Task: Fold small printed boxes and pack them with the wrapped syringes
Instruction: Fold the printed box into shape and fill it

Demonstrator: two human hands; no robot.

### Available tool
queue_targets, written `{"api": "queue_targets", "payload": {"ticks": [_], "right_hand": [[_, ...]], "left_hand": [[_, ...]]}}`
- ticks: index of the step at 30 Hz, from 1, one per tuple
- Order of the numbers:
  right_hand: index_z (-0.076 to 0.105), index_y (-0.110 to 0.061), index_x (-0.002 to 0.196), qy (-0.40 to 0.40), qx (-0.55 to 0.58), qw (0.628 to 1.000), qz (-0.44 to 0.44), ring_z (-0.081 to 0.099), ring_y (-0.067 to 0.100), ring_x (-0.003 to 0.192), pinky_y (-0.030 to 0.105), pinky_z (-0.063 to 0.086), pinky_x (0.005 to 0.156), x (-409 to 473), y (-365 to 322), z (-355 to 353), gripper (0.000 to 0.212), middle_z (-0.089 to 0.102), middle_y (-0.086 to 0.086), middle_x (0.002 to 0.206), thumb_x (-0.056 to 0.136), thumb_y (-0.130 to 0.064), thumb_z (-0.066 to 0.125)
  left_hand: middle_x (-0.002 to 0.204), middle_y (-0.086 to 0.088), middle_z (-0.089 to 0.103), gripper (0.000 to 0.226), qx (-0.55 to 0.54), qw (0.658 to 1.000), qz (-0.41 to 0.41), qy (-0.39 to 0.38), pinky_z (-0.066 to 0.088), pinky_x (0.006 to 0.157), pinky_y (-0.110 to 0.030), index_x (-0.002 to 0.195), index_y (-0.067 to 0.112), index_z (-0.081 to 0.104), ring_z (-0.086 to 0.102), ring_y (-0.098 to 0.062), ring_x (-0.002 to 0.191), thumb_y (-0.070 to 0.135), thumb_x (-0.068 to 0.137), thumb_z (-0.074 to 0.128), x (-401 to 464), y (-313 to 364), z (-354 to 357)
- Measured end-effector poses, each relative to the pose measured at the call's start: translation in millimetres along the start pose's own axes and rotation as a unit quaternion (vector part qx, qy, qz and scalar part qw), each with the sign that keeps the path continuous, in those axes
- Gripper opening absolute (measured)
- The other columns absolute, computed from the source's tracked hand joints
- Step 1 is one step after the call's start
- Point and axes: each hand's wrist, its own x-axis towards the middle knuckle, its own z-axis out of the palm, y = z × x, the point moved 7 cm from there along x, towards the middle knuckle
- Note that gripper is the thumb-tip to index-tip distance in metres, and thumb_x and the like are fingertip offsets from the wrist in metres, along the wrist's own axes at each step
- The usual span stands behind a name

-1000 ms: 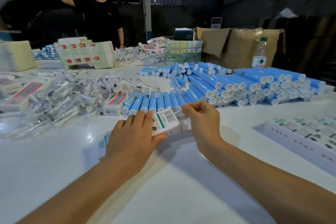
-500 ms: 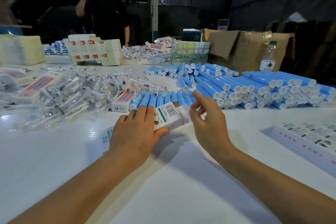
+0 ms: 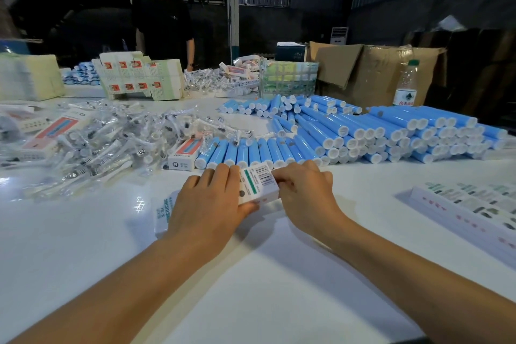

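Observation:
A small white printed box (image 3: 258, 182) with a barcode and a green stripe lies on the white table (image 3: 251, 274) just in front of me. My left hand (image 3: 209, 204) grips its left part, fingers over the top and thumb under the near edge. My right hand (image 3: 304, 190) is at the box's right end with curled fingers pinching that end. A heap of clear-wrapped syringes (image 3: 106, 137) spreads across the left of the table. Whether anything is inside the box cannot be seen.
Blue tubes with white caps (image 3: 363, 131) lie in rows behind the box. A closed box (image 3: 184, 154) lies beside the syringes, a printed flat sheet (image 3: 163, 212) under my left wrist, flat box blanks (image 3: 474, 204) at right. A person (image 3: 164, 22) stands across the table by cartons (image 3: 377, 70) and a bottle (image 3: 406, 84).
My right hand, lifted with spread fingers half a second ago, has come back down onto the box's right end. My left hand kept its hold on the box.

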Motion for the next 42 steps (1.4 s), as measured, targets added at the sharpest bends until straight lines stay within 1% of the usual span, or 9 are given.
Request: {"api": "queue_targets", "payload": {"ticks": [6, 11, 16, 21, 25, 27, 35, 38, 42], "right_hand": [[0.072, -0.026, 0.098, -0.023, 0.03, 0.999, -0.005, 0.035, 0.013, 0.087, 0.034, 0.024, 0.077, -4, 0, 5, 0.042, 0.064, -0.005, 0.092, 0.09, -0.005, 0.037], [0.075, -0.023, 0.101, -0.008, 0.13, 0.99, 0.053, 0.058, 0.022, 0.09, 0.05, 0.047, 0.087, 0, 8, -1, 0.035, 0.071, -0.004, 0.092, 0.088, -0.007, 0.047], [0.066, -0.021, 0.114, 0.077, 0.228, 0.962, 0.125, 0.055, 0.004, 0.088, 0.018, 0.044, 0.073, 1, 32, -15, 0.029, 0.063, -0.003, 0.11, 0.092, -0.01, 0.051], [0.056, -0.009, 0.116, -0.026, 0.488, 0.811, 0.321, 0.065, 0.031, 0.097, 0.041, 0.055, 0.083, -4, 46, 19, 0.025, 0.067, 0.017, 0.11, 0.094, -0.02, 0.055], [0.052, -0.006, 0.101, -0.112, 0.678, 0.647, 0.33, 0.071, 0.033, 0.079, 0.045, 0.059, 0.063, -11, 21, 33, 0.013, 0.073, 0.019, 0.088, 0.095, -0.018, 0.052], [0.054, -0.003, 0.103, -0.135, 0.672, 0.667, 0.292, 0.071, 0.033, 0.081, 0.042, 0.058, 0.061, -11, 13, 33, 0.015, 0.073, 0.019, 0.09, 0.093, -0.014, 0.054], [0.044, -0.009, 0.134, -0.07, 0.307, 0.936, 0.16, 0.06, 0.018, 0.102, 0.027, 0.054, 0.076, -15, -2, 28, 0.037, 0.06, 0.002, 0.122, 0.098, -0.013, 0.045], [0.02, -0.022, 0.149, -0.061, 0.267, 0.95, 0.153, 0.056, 0.013, 0.098, 0.026, 0.05, 0.075, -17, -7, 31, 0.052, 0.049, -0.006, 0.12, 0.101, -0.02, 0.039], [0.02, -0.021, 0.149, -0.074, 0.297, 0.941, 0.144, 0.053, 0.012, 0.11, 0.026, 0.046, 0.09, -19, -10, 32, 0.055, 0.044, -0.005, 0.136, 0.098, -0.024, 0.04]], "left_hand": [[0.131, 0.004, 0.036, 0.07, 0.0, 1.0, 0.019, -0.01, 0.032, 0.09, -0.026, 0.141, 0.019, 0.019, 0.04, -0.015, 0.116, 0.065, 0.089, 0.019, -2, 0, 5], [0.132, 0.004, 0.036, 0.072, -0.001, 1.0, 0.019, -0.005, 0.033, 0.089, -0.026, 0.141, 0.019, 0.019, 0.041, -0.015, 0.116, 0.066, 0.087, 0.017, 1, -3, 6], [0.133, 0.004, 0.037, 0.07, -0.013, 1.0, 0.019, -0.013, 0.033, 0.09, -0.027, 0.14, 0.019, 0.021, 0.041, -0.014, 0.117, 0.065, 0.088, 0.018, 2, -7, 13], [0.131, 0.004, 0.04, 0.08, -0.018, 1.0, 0.004, -0.011, 0.034, 0.089, -0.027, 0.14, 0.02, 0.024, 0.042, -0.015, 0.114, 0.07, 0.079, 0.005, 4, -10, 12], [0.133, 0.002, 0.039, 0.076, -0.027, 1.0, 0.011, 0.0, 0.034, 0.09, -0.028, 0.144, 0.017, 0.019, 0.042, -0.017, 0.115, 0.067, 0.087, 0.018, 4, -2, 11], [0.131, -0.001, 0.039, 0.078, -0.013, 1.0, 0.026, 0.002, 0.034, 0.09, -0.029, 0.144, 0.014, 0.02, 0.043, -0.018, 0.113, 0.066, 0.086, 0.012, 4, 4, 10], [0.137, -0.007, 0.034, 0.078, 0.037, 0.997, 0.062, 0.008, 0.033, 0.091, -0.032, 0.144, 0.007, 0.013, 0.04, -0.023, 0.118, 0.064, 0.091, 0.015, 2, 16, 7], [0.138, -0.011, 0.031, 0.071, 0.041, 0.996, 0.078, 0.006, 0.035, 0.092, -0.034, 0.143, 0.006, 0.013, 0.04, -0.026, 0.119, 0.053, 0.09, 0.008, 1, 22, 4], [0.135, -0.011, 0.035, 0.062, 0.041, 0.996, 0.075, -0.005, 0.036, 0.089, -0.033, 0.141, 0.005, 0.019, 0.043, -0.025, 0.116, 0.047, 0.097, 0.034, 0, 24, 0]]}}
